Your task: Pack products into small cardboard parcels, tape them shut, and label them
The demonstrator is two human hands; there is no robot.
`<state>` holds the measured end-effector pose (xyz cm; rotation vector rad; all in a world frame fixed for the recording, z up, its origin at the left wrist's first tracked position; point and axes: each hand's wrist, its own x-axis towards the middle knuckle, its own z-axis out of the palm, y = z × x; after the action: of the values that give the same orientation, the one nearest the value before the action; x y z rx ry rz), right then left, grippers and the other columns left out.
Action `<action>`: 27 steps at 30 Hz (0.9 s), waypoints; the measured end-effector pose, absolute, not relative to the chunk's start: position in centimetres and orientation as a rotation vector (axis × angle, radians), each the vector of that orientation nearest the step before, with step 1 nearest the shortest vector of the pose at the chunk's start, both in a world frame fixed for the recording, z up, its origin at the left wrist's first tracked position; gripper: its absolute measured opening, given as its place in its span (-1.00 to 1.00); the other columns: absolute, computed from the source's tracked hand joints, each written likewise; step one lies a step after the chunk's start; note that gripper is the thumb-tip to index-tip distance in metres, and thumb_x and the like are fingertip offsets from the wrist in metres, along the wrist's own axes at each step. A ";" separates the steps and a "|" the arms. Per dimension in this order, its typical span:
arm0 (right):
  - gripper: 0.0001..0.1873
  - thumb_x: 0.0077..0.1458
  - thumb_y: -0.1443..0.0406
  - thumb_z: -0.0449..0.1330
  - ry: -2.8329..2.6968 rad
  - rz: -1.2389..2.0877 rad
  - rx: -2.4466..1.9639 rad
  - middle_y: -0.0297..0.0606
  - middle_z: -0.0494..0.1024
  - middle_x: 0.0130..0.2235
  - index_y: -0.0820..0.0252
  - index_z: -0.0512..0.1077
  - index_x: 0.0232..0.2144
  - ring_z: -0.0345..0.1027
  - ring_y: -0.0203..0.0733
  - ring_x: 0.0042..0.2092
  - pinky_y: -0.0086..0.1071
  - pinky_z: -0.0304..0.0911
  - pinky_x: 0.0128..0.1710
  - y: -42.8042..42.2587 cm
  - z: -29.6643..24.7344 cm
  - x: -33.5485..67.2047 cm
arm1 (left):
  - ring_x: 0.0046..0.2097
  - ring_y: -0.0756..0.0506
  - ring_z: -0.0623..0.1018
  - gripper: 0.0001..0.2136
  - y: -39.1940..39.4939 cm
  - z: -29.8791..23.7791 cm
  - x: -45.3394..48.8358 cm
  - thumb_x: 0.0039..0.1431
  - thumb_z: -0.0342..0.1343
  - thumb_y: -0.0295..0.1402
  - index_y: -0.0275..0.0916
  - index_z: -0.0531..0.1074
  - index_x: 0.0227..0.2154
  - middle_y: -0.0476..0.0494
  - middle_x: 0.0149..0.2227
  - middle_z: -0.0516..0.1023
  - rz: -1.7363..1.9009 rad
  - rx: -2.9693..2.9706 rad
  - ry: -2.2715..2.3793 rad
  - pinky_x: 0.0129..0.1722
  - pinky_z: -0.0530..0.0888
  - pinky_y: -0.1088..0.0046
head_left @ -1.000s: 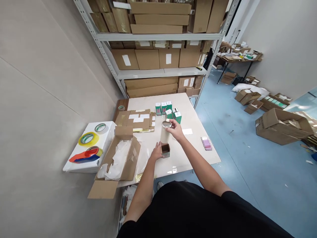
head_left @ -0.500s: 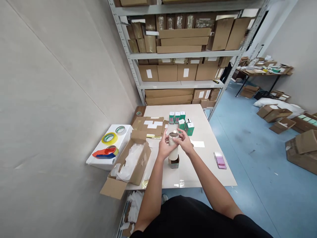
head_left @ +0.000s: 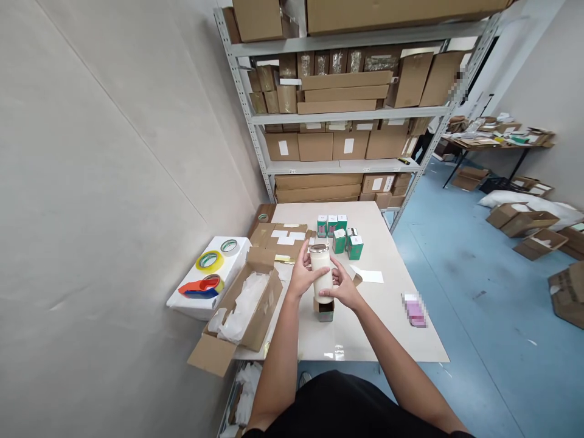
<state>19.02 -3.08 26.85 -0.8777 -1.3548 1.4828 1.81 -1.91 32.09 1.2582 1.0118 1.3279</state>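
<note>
Both hands hold a white cylindrical cup (head_left: 321, 272) with a silver lid upright above a small open carton (head_left: 323, 309) that stands on the white table (head_left: 387, 322). My left hand (head_left: 301, 275) wraps the cup's left side. My right hand (head_left: 345, 289) grips its lower right side. Several small green and white boxes (head_left: 340, 233) stand just behind the cup.
An open cardboard box (head_left: 249, 304) with white wrapping lies at the table's left. Flattened cardboard (head_left: 279, 236) lies behind it. Tape rolls (head_left: 208, 261) and a red dispenser (head_left: 197, 287) sit on a white side stand. Shelves of cartons (head_left: 337, 121) rise behind; loose boxes litter the blue floor at right.
My left hand left the small carton and joined the right on the cup. My right hand slid from the lid down to the cup's lower side. The view tilted upward.
</note>
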 end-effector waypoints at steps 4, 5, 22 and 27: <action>0.32 -0.09 0.14 0.52 -1.392 1.552 -0.793 -0.11 0.45 0.23 -0.13 -0.18 0.51 0.39 0.06 0.20 0.01 0.27 0.24 -2.9 26.8 19.2 | 0.06 -0.22 0.62 0.17 -1.5 32.1 2.0 -0.03 0.51 -0.20 -0.03 -0.16 0.50 -0.30 0.13 0.57 1.338 1.170 0.958 0.05 0.56 0.24; 0.30 -0.07 0.14 0.51 -1.397 1.564 -0.779 -0.09 0.42 0.26 -0.12 -0.18 0.51 0.36 0.07 0.23 0.02 0.26 0.25 -2.8 26.8 19.1 | 0.06 -0.22 0.62 0.18 -1.4 32.1 2.0 -0.02 0.50 -0.19 -0.03 -0.20 0.51 -0.29 0.11 0.58 1.333 1.155 0.945 0.05 0.56 0.23; 0.43 -0.24 0.17 0.60 -1.342 1.494 -0.922 -0.15 0.51 0.08 -0.10 -0.15 0.50 0.48 0.03 0.04 0.02 0.38 0.12 -3.5 26.6 18.2 | 0.17 -0.24 0.55 0.24 -0.5 31.4 0.9 -0.09 0.54 -0.16 0.07 -0.22 0.50 -0.29 0.23 0.47 1.300 1.189 0.928 0.07 0.53 0.25; 0.38 -0.11 0.12 0.53 -1.362 1.569 -0.837 -0.20 0.51 0.03 -0.09 -0.25 0.51 0.48 -0.03 0.01 -0.04 0.38 0.10 -3.7 26.8 18.3 | 0.06 -0.23 0.62 0.26 -0.7 31.6 1.1 -0.06 0.52 -0.18 -0.03 -0.29 0.51 -0.28 0.10 0.59 1.344 1.133 0.927 0.06 0.54 0.22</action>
<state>18.34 -3.69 26.77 -0.8365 -1.3621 1.5688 1.12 -0.74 31.64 1.1328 0.9271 1.3442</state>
